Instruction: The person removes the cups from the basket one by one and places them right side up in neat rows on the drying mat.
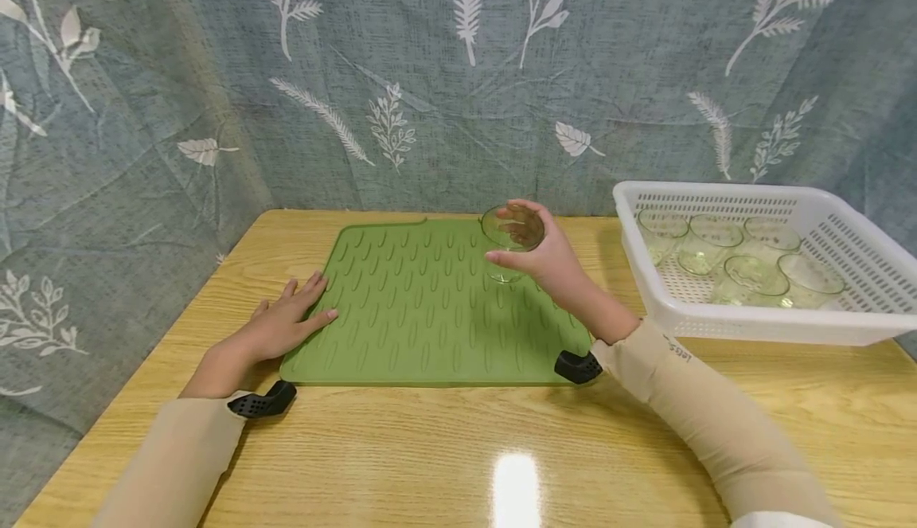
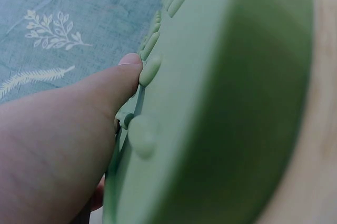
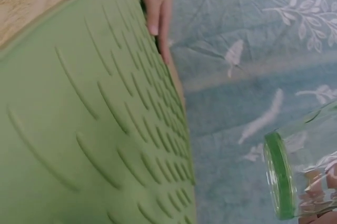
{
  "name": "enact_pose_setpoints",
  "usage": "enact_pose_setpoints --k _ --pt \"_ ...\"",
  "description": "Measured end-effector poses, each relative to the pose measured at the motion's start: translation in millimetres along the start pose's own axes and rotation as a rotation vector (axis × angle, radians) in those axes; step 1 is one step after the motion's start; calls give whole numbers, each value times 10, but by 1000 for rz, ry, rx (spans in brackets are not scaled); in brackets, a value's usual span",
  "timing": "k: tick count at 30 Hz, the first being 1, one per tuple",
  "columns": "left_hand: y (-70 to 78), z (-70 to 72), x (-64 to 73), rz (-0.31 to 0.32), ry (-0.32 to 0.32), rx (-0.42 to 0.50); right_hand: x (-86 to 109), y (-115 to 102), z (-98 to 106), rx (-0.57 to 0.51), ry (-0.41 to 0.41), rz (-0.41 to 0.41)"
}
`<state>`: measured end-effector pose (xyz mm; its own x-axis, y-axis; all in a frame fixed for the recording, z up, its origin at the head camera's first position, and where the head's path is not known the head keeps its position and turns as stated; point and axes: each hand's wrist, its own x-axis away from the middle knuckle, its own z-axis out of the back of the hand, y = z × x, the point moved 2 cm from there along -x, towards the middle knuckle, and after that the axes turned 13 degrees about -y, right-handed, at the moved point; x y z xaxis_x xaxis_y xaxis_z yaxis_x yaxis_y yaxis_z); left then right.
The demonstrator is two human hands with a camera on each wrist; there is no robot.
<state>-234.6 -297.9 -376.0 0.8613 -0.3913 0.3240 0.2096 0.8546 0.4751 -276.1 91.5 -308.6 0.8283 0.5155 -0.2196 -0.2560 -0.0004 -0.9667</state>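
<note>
A clear, green-tinted drinking glass [image 1: 504,267] is held by my right hand [image 1: 548,257], thumb on the near side and fingers round the far side near the rim. In the right wrist view the base of the glass [image 3: 281,176] shows at the lower right, apart from the mat. Below it on the table lies a green ribbed mat [image 1: 430,313]. At the mat's left edge my left hand [image 1: 282,325] rests flat with fingers spread, the thumb on the mat's surface. The left wrist view shows that thumb [image 2: 129,71] against the raised ribs.
On the right of the wooden table [image 1: 401,448] stands a white perforated plastic basket [image 1: 759,321]. Several similar glasses [image 1: 709,233] stand inside it, mostly toward its left part. A blue-grey curtain [image 1: 430,114] with white leaf prints hangs behind and to the left.
</note>
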Motion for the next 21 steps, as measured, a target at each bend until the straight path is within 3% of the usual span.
enact_pose_setpoints --k 21 --pt "7 8 11 2 -1 3 -391 334 -572 -54 -72 -68"
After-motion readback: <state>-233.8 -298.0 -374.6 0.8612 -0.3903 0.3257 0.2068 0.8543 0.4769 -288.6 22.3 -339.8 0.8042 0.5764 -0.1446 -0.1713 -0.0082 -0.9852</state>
